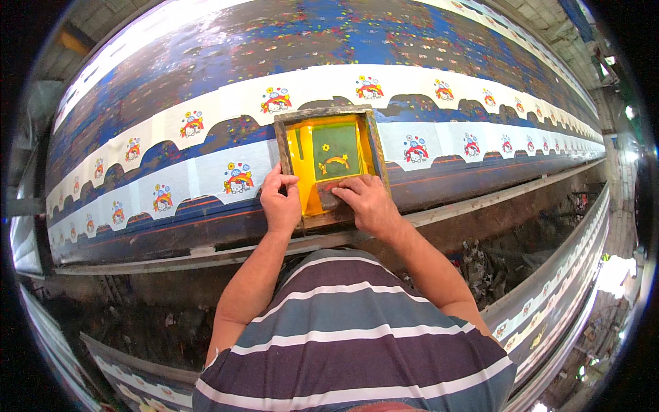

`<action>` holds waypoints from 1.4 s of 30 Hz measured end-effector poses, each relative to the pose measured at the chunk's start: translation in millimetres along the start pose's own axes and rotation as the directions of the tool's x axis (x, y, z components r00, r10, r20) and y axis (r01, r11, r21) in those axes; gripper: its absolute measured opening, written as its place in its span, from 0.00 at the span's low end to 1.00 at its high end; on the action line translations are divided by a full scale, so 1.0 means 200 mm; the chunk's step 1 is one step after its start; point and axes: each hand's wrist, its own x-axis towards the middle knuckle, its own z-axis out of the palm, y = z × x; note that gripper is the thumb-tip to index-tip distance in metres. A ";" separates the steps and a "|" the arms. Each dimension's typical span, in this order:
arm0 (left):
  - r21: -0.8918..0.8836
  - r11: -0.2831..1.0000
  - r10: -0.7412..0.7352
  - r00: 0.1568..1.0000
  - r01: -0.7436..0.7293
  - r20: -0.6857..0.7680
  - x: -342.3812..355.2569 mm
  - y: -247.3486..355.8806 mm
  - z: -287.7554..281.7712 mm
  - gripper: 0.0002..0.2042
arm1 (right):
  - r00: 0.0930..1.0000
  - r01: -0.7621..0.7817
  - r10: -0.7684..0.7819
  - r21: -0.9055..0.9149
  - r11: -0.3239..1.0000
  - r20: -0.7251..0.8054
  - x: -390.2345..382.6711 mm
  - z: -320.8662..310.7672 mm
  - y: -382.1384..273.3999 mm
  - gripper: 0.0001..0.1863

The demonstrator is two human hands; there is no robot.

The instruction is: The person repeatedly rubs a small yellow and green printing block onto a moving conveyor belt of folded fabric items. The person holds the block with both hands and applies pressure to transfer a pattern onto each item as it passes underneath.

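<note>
A wooden screen printing frame (379,151) lies on the long table over a row of white cloth pieces. Yellow ink is smeared around its inner edges, and a greenish mesh window (336,141) shows a small flower and an arch shape. My left hand (280,199) is closed on the frame's left rail near its lower corner, a finger pointing inward. In my right hand (371,204) is a small brown squeegee (328,197), pinched by the fingers at the near end of the mesh, against the yellow ink. The squeegee's lower edge is partly hidden.
Printed white cloth pieces (237,177) run in two rows along the table, left and right of the frame. Beyond them the dark blue tabletop (309,41) is speckled with paint. A rail (473,202) follows the near edge. Another printed table (549,302) stands behind at right.
</note>
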 end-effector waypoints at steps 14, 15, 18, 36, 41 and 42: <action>0.090 0.989 0.120 0.993 -0.120 0.005 -0.04 0.03 -0.01 0.13 | 0.889 -0.260 0.301 0.160 0.952 -0.346 -0.31 -0.02 -0.02 0.23; 0.080 0.990 0.117 0.993 -0.116 -0.002 -0.04 0.05 -0.01 0.13 | 0.865 -0.302 0.362 0.215 0.929 -0.348 -0.34 -0.02 0.00 0.22; 0.073 0.988 0.138 0.990 -0.136 -0.018 -0.05 0.12 0.02 0.12 | 0.791 -0.370 0.516 0.414 0.832 -0.329 -0.45 -0.02 0.09 0.21; -0.176 0.983 0.062 0.998 -0.061 0.002 -0.26 0.31 1.07 0.15 | 0.817 -0.322 0.491 0.469 0.823 -0.301 -1.05 -0.53 0.91 0.22; -0.241 0.968 -0.067 0.997 0.076 0.045 -0.28 0.33 1.07 0.16 | 0.848 -0.263 0.444 0.497 0.827 -0.290 -1.08 -0.58 0.98 0.22; -0.260 0.962 -0.075 0.996 0.086 0.052 -0.28 0.34 1.06 0.16 | 0.848 -0.256 0.436 0.488 0.835 -0.300 -1.07 -0.59 0.97 0.22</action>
